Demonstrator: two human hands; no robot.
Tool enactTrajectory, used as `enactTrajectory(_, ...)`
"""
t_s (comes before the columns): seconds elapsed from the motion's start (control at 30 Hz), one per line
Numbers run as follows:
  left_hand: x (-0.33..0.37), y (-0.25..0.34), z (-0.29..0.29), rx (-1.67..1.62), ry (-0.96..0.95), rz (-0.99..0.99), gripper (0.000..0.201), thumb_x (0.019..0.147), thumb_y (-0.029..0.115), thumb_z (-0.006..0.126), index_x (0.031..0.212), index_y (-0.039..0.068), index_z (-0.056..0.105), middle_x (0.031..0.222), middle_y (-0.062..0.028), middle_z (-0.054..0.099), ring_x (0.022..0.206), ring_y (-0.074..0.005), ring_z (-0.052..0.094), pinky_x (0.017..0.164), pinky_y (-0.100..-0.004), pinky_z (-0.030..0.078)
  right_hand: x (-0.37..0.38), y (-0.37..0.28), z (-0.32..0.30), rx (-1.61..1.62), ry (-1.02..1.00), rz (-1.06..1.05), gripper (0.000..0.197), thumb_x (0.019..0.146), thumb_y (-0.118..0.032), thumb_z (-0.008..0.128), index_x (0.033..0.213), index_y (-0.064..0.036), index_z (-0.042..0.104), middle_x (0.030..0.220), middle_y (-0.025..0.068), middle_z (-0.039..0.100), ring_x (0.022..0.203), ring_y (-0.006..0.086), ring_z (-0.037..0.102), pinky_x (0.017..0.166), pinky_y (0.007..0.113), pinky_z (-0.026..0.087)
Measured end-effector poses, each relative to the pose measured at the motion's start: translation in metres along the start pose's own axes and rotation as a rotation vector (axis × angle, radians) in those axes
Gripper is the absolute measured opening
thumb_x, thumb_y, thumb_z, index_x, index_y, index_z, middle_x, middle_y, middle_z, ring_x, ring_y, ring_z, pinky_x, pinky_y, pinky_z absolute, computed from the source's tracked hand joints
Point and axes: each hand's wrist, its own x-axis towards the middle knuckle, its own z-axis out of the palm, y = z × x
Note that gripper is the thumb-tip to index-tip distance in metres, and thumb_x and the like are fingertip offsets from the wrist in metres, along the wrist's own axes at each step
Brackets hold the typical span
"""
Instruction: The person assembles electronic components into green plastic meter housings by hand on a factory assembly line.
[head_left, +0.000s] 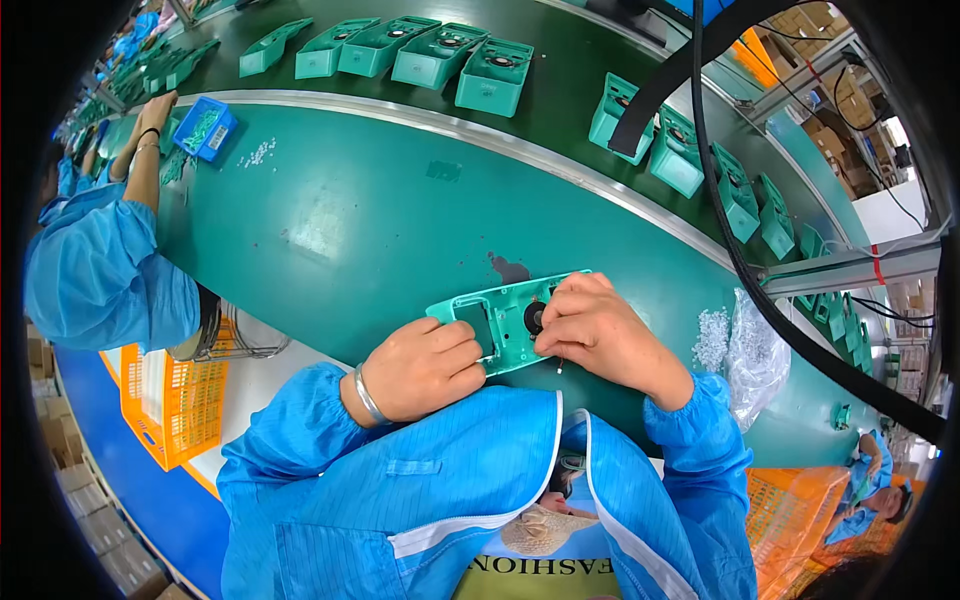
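A green plastic housing (508,311) rests tilted at the table's near edge, its open inner side facing up. It has a rectangular opening at the left and a black round part like a small speaker (535,317) at the right. My left hand (425,368) wears a silver bangle and is closed around the housing's left end. Over the black round part my right hand (597,330) is bent with thumb and fingers pinched together; whatever is between the fingertips is hidden. A thin wire with a small white connector (560,369) hangs just below that hand.
More green housings (495,78) line the dark green conveyor (560,90) beyond a metal rail. Small clear pieces (711,338) and a plastic bag (755,360) lie at the right. Left, a co-worker's arm (140,190) reaches near a blue bin (205,128). A black cable (730,235) crosses the right.
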Motion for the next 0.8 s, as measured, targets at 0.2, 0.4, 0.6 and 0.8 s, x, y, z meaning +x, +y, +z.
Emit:
enactTrajectory(0.2, -0.002, -0.004, -0.003, 0.005, -0.012, 0.012, 0.01, 0.078, 0.02, 0.064, 0.081, 0.013, 0.057, 0.084, -0.0016, 0.054, 0.089, -0.0184, 0.059, 0.067, -0.032, 0.046, 0.012, -0.006, -0.001, -0.102, 0.027, -0.017, 0.008, 0.077, -0.011, 0.081, 0.082, -0.0152, 0.076, 0.089, -0.0051, 0.067, 0.099, 0.0221, 0.058, 0.093, 0.04, 0.039)
enactTrajectory(0.4, -0.003, -0.004, -0.001, -0.023, -0.021, 0.001, 0.01, 0.078, 0.02, 0.064, 0.081, 0.013, 0.057, 0.085, -0.0015, 0.054, 0.088, -0.0192, 0.058, 0.069, -0.0327, 0.046, 0.022, -0.008, -0.007, -0.106, -0.116, 0.098, 0.004, 0.078, -0.014, 0.079, 0.08, -0.0162, 0.076, 0.083, -0.0053, 0.067, 0.1, 0.0219, 0.058, 0.089, 0.039, 0.039)
enactTrajectory(0.6, -0.003, -0.006, 0.0, -0.039, -0.023, 0.004, 0.01, 0.078, 0.02, 0.064, 0.082, 0.013, 0.058, 0.086, -0.0015, 0.054, 0.089, -0.0192, 0.058, 0.069, -0.0328, 0.046, 0.024, -0.008, -0.007, -0.07, -0.112, 0.144, 0.004, 0.077, -0.017, 0.081, 0.078, -0.0165, 0.076, 0.083, -0.0069, 0.07, 0.098, 0.0204, 0.057, 0.089, 0.039, 0.038)
enactTrajectory(0.8, -0.003, -0.007, -0.001, -0.044, -0.023, 0.006, 0.01, 0.078, 0.02, 0.064, 0.082, 0.013, 0.058, 0.086, -0.0012, 0.054, 0.089, -0.0194, 0.057, 0.071, -0.0328, 0.047, 0.03, -0.008, -0.01, -0.132, -0.199, 0.173, 0.004, 0.077, -0.019, 0.082, 0.08, -0.018, 0.079, 0.084, -0.0086, 0.07, 0.099, 0.0194, 0.057, 0.091, 0.038, 0.038)
